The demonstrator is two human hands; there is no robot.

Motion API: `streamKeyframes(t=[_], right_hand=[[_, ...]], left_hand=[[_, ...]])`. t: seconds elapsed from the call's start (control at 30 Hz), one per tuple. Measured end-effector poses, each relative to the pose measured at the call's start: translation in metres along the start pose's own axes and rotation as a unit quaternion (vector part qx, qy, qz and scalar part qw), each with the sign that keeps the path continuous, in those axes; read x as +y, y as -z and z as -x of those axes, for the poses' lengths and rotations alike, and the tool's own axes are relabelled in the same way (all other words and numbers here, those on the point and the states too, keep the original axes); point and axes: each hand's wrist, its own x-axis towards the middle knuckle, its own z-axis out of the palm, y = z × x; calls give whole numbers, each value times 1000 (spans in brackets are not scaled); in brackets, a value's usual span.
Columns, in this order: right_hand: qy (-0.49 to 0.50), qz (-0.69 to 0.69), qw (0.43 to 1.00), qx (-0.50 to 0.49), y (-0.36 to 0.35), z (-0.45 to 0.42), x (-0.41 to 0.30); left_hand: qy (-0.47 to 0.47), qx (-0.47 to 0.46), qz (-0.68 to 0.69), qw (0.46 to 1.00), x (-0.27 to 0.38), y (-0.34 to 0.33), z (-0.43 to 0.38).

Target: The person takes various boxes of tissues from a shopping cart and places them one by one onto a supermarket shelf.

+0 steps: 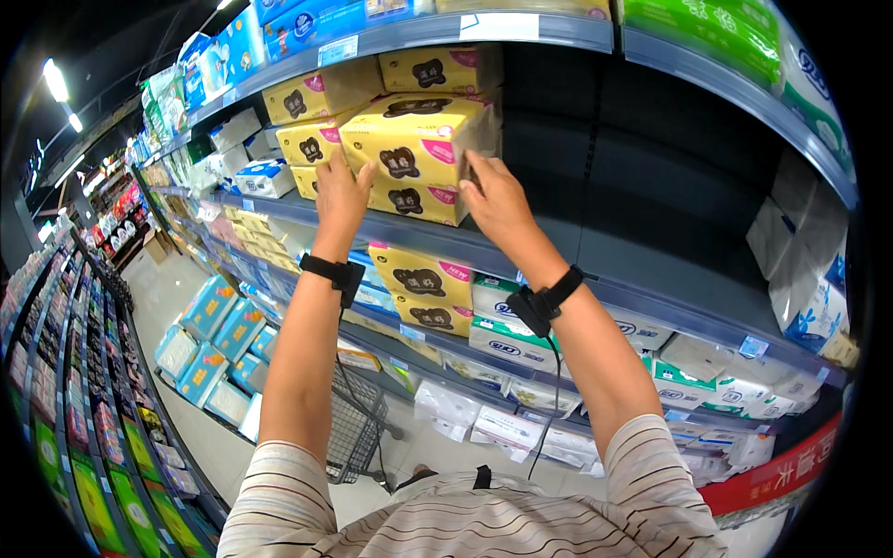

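Observation:
Before me, yellow packs of tissue paper (399, 162) stand stacked on a dark metal shelf. My left hand (343, 195) is at the left side of the front stack, fingers in the gap beside the neighbouring yellow packs (309, 148). At the stack's right side, my right hand (494, 195) touches the upper pack with bent fingers. Both hands flank this stack, with the left palm partly turned away; how firmly they press is not clear. Each wrist wears a black strap with a small device and a cable.
Below, the shelf edge (446, 240) runs across, above more yellow packs (425, 279) and white-green tissue packs (516, 345). A grey shopping cart (356, 425) stands low at the left, near stacked blue packs (213, 307). An upper shelf edge (418, 36) hangs over the hands.

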Motion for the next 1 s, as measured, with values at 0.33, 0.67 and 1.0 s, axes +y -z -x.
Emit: streamKeyframes(t=[0.33, 0.67, 1.0], right_hand=[[-15, 14, 998, -67, -17, -16, 26], [-41, 17, 989, -139, 0, 11, 7], [22, -79, 991, -103, 50, 104, -45]], left_hand=[[-261, 68, -20, 963, 66, -15, 7], [-234, 75, -92, 965, 74, -31, 3], [-139, -23, 110, 984, 59, 1, 79]])
